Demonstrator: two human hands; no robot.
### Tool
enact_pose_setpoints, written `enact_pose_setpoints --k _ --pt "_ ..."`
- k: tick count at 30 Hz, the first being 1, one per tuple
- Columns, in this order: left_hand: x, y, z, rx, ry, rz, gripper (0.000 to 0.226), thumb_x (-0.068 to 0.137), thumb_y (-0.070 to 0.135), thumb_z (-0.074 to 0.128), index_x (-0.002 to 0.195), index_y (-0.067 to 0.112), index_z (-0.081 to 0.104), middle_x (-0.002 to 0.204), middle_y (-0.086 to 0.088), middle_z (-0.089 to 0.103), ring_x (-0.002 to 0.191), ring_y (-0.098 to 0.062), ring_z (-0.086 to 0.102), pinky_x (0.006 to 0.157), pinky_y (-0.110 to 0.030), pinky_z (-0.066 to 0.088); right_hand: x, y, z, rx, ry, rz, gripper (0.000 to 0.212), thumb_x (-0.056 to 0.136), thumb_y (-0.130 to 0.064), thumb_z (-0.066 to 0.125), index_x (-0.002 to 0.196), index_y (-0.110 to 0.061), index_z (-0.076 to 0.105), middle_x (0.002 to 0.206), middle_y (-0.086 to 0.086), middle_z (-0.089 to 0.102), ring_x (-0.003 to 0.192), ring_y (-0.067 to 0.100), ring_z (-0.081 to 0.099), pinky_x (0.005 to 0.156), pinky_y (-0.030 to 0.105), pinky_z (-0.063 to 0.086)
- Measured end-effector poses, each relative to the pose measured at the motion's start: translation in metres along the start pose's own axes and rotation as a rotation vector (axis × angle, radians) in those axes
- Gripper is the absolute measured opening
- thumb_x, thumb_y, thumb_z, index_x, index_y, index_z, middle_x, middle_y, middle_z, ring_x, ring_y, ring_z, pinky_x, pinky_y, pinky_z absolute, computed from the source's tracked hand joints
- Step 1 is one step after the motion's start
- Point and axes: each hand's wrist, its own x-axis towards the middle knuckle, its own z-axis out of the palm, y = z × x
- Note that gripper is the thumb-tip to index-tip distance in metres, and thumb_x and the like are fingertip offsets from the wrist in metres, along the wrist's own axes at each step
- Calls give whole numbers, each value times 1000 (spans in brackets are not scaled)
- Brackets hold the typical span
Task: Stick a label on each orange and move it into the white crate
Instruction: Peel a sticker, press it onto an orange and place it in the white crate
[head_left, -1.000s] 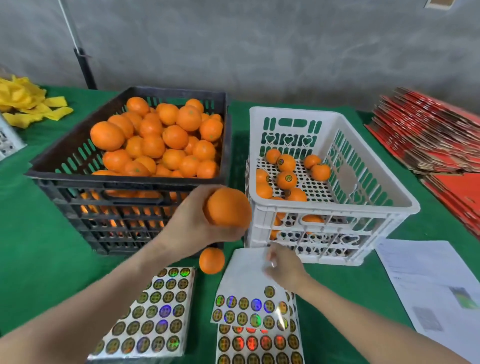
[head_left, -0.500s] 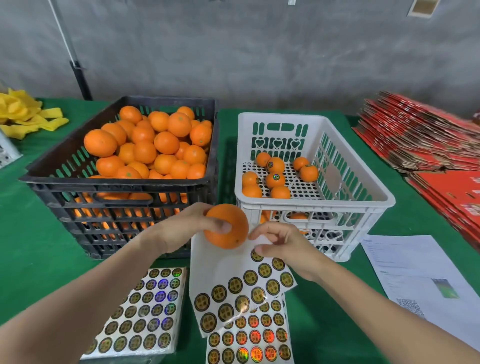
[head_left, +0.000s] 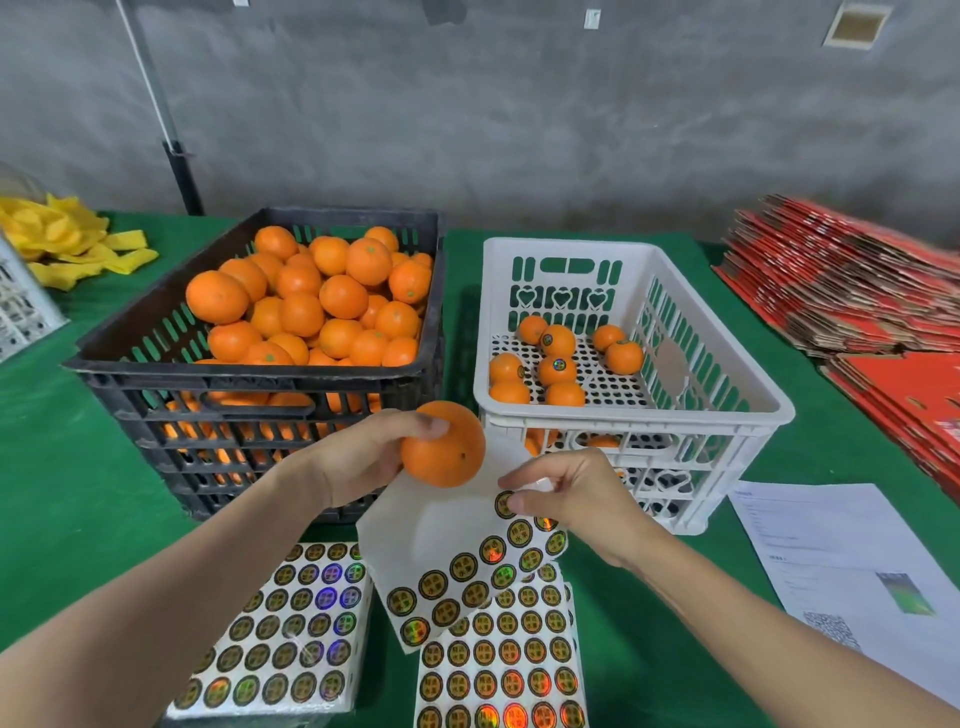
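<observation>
Orange (head_left: 442, 444) gripped in left hand (head_left: 358, 457), thumb on top, held above the counter (head_left: 62, 493). Just right of it, right hand (head_left: 571, 499) pinches a label (head_left: 505, 505) on the loose sheet (head_left: 441, 540). White crate (head_left: 769, 410) just beyond right hand.

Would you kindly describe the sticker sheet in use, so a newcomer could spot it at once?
Find the white crate on the green table. Before its near left corner, under the orange in the left hand, lies a loose sticker sheet. Unlike the full stacks beside it, its top half is bare white.
</observation>
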Motion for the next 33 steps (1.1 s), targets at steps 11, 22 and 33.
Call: enact_pose_setpoints --k 11,22,33 --pt "13 -5 -2 -347 117 -100 79 61 60 66 127 17 54 108 -17 71 96 -33 67 79 -44 51 -9 3 6 -209 92 -145 21 81 -3 71 89 -22 74 92 -4 72 49 0 52 56 10 41" --pt "23 -12 -5 -377 153 -266 94 50 65 64 128 14 53 105 -21 71 96 -36 65 76 -43 51 -12 -3 6 -84 74 -201 31 81 1 69 88 -29 72 91 -16 73 90 2 66 82 16 50" --pt "24 -11 -5 -464 148 -355 100 52 66 65 132 9 50 102 -21 70 89 -35 67 75 -43 52 -11 1 7 -95 65 -282 34 81 6 65 76 -27 71 79 -13 71 77 -2 63 74 11 45"
